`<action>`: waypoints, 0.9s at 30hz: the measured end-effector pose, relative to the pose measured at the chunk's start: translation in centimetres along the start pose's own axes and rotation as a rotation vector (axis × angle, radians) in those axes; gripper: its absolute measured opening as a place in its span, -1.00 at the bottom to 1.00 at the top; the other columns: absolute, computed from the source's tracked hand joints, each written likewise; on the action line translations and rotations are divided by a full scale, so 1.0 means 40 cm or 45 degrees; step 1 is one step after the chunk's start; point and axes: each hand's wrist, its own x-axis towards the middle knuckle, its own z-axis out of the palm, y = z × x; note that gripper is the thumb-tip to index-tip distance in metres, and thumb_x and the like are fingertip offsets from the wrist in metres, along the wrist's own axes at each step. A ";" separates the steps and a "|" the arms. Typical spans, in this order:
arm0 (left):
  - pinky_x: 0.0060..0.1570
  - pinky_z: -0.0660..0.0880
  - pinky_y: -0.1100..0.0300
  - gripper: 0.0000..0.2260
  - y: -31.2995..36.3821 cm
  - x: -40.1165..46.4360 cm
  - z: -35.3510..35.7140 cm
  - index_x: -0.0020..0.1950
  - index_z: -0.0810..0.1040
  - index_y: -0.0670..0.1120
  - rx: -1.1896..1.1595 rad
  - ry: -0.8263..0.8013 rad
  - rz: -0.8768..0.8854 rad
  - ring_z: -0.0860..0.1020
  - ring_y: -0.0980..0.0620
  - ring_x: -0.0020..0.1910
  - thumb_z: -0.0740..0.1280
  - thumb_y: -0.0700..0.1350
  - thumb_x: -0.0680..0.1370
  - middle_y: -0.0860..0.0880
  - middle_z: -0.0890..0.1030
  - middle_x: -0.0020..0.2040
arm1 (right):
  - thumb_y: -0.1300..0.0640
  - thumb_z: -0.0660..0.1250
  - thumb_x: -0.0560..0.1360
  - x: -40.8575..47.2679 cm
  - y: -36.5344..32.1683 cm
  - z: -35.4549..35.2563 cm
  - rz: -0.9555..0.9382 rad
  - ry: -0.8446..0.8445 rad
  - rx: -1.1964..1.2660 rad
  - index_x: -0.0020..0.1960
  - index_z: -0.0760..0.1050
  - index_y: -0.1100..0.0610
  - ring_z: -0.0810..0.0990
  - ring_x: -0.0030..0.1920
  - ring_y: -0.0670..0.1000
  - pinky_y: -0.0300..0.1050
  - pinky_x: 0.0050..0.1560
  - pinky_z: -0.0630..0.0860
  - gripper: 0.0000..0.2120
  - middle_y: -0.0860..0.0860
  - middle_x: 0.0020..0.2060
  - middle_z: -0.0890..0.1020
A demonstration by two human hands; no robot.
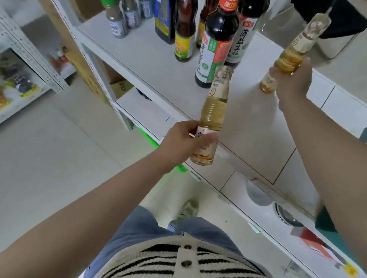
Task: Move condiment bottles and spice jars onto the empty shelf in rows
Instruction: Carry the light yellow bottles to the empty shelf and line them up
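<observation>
Bottles are what we are moving, and the white shelf (147,50) already carries a start: going left to right, 2 green-capped spice jars (114,12) stand at the back left, then a cluster of tall dark sauce bottles (215,51) near the middle.

Our left hand (184,143) has its fingers curled round the lower half of 1 pale amber bottle (213,110), held upright above the shelf's front edge, just in front of the nearest dark bottle. We should set it down beside that bottle, base flat, and let go only once it stands steady.

Further right, our right hand (295,79) grips a second amber bottle (295,51) round its lower body, tilted with the neck leaning up and to the right, above the bare right part of the shelf. We judge it needs righting before it comes down, then a place in line with the first so the row reads straight. Placing 1 at a time lowers the risk of knocking the tall ones over.
</observation>
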 end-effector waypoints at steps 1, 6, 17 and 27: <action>0.03 0.61 -0.01 -0.67 -0.008 -0.015 -0.014 0.01 0.66 -0.03 -0.017 -0.008 -0.007 0.67 -0.03 -0.12 0.43 0.13 0.35 -0.09 0.69 -0.10 | 0.05 0.43 0.31 -0.039 0.003 -0.009 -0.015 0.007 0.001 0.16 0.42 0.09 0.57 0.04 -0.02 -0.02 0.14 0.54 -0.55 -0.04 0.03 0.59; -0.09 0.60 0.16 -0.75 -0.065 -0.090 -0.088 0.00 0.66 -0.02 -0.064 -0.021 -0.043 0.66 0.04 -0.19 0.46 0.07 0.40 -0.13 0.68 -0.07 | 0.03 0.40 0.44 -0.268 -0.005 -0.034 -0.152 0.004 0.103 0.22 0.40 0.16 0.50 -0.15 -0.32 -0.43 -0.10 0.44 -0.59 -0.12 -0.02 0.53; 0.08 0.57 -0.06 -0.89 -0.311 -0.452 -0.491 -0.02 0.66 -0.08 -0.337 0.361 -0.293 0.65 -0.18 0.00 0.43 -0.09 0.48 -0.23 0.67 0.01 | 0.12 0.40 0.47 -0.882 -0.151 0.189 0.077 -0.746 0.392 -0.01 0.54 0.04 0.67 -0.08 -0.02 0.01 -0.03 0.62 -0.89 0.00 -0.10 0.67; 0.02 0.54 -0.03 -0.80 -0.466 -0.778 -0.840 -0.02 0.62 -0.20 -0.665 1.032 -0.330 0.59 -0.08 -0.15 0.38 -0.07 0.51 -0.14 0.63 -0.14 | 0.16 0.39 0.47 -1.245 -0.377 0.574 -0.011 -1.630 0.177 -0.06 0.53 0.10 0.64 -0.22 -0.09 -0.22 -0.25 0.55 -0.93 0.02 -0.18 0.65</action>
